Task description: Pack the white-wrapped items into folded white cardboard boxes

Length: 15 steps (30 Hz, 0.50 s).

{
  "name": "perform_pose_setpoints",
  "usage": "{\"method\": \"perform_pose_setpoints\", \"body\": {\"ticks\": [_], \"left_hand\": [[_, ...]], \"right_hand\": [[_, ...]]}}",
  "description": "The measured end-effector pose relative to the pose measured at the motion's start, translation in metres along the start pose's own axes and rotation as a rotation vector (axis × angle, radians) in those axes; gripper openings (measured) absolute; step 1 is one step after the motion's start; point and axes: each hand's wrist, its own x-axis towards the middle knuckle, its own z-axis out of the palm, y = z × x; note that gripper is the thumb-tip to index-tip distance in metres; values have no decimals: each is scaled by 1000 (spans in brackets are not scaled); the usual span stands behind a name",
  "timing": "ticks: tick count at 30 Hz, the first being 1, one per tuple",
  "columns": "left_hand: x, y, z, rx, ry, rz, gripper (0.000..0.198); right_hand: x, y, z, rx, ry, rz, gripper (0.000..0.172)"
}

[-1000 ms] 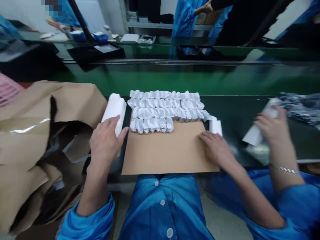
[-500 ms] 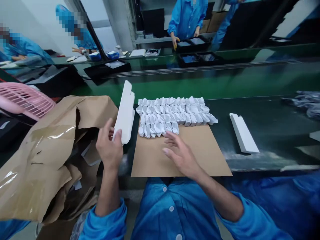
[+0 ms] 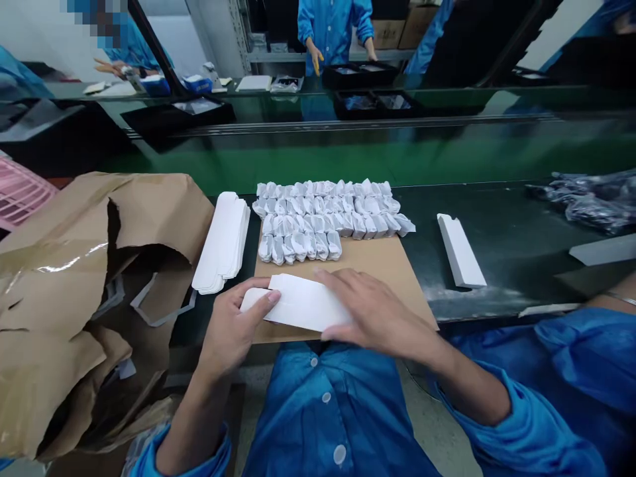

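A flat white carton (image 3: 303,303) is held level over the brown cardboard sheet (image 3: 387,265). My left hand (image 3: 236,324) pinches its left end, thumb on top. At the other end my right hand (image 3: 370,311) grips it between thumb and fingers, slightly blurred. Beyond the carton, several small items wrapped in white paper (image 3: 322,215) lie in rows on the sheet. Left of them rests a stack of flat white cartons (image 3: 222,242). A formed long white box (image 3: 460,252) lies to the right on the dark bench.
A torn brown paper bag (image 3: 64,265) fills the left side, near a pink basket (image 3: 22,192). Clear plastic bags (image 3: 591,199) lie far right. Across the green conveyor, a co-worker in blue (image 3: 332,33) stands by black trays (image 3: 375,103). Another blue sleeve (image 3: 566,351) is close on my right.
My left hand has brought one flat carton from the stack to the middle, and my right hand has closed on its other end. The stack now lies on the bench.
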Motion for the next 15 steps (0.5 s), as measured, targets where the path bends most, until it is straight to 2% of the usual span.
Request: {"method": "perform_pose_setpoints", "body": {"ticks": [1,3,5,7,11,15], "left_hand": [[1,2,1,-18,-49,-1,37],[3,6,1,-4,-229,-26,33],[4,9,-1,40,-429,-76,33],[5,11,-4,74,-526,-104,36],[6,10,0,150,-503,0,29],[8,11,12,219,-440,82,27]], "right_hand": [[-2,-3,5,-115,29,-20,76],[-5,-6,14,-273,75,-97,70],[-6,-2,17,-324,106,-203,59],[-8,4,17,-302,131,-285,57],[-12,12,14,-247,126,-340,59],[-13,13,19,-409,120,-313,60]]}}
